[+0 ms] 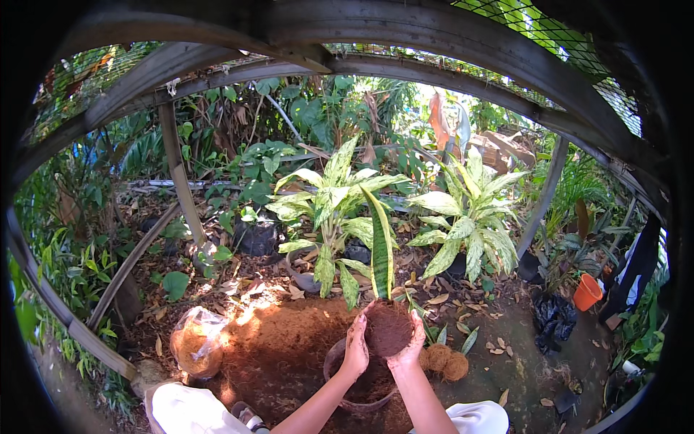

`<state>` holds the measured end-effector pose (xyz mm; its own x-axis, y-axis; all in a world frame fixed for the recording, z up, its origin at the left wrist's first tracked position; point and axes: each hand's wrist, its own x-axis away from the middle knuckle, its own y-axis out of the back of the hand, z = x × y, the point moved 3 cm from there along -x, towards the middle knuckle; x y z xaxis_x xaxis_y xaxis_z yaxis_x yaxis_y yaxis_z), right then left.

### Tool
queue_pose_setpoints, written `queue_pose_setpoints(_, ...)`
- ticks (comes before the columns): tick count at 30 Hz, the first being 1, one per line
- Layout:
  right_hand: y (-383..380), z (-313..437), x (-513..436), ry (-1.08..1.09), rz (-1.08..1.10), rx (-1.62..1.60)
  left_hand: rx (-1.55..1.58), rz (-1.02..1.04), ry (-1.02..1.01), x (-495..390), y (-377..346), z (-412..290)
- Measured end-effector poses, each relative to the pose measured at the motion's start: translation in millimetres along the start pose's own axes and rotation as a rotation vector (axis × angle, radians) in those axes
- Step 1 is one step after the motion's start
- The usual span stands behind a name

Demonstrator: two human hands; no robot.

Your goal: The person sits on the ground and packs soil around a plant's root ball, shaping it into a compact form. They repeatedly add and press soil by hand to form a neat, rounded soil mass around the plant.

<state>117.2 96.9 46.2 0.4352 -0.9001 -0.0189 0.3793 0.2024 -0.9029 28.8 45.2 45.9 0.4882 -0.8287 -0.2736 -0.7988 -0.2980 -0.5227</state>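
Between my two hands I hold a dark ball of soil and fibre, with a tall, yellow-edged snake plant leaf standing up from it. My left hand cups its left side, and my right hand presses on its right side and lower edge. Soil clings to the fingers of both. Below the ball is a round pot with dark soil inside, partly hidden by my forearms. Right of my right hand lie several balls of brown coconut fibre, beside small snake plant leaves.
A clear plastic bag of brown fibre sits at the left near loose brown coir. Two variegated leafy plants stand ahead. At the right are a black plastic bag and an orange pot. Wooden posts frame the space.
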Motion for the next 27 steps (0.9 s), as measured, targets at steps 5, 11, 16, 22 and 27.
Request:
queue_pose_setpoints(5, -0.2, 0.2, 2.8, -0.131, 0.000, -0.068, 0.102, -0.116, 0.323, -16.8, 11.4, 3.1)
queue_pose_setpoints(11, -4.4, 1.7, 3.8, -0.067, 0.079, -0.005, 0.141, -0.107, 0.319, -12.6, 16.4, 3.4)
queue_pose_setpoints(16, 1.2, 3.5, -1.2, -0.148, 0.090, 0.033, 0.155, -0.078, 0.314, -11.6, 23.4, -2.3)
queue_pose_setpoints(22, 17.6, 1.6, -6.6, -0.214, 0.102, -0.016, -0.082, -0.078, 0.300, -16.8, 23.4, 1.8)
queue_pose_setpoints(27, 31.0, 1.1, -14.2, -0.182, 0.103, -0.051, 0.080, -0.089, 0.239, -9.3, 6.3, 14.6)
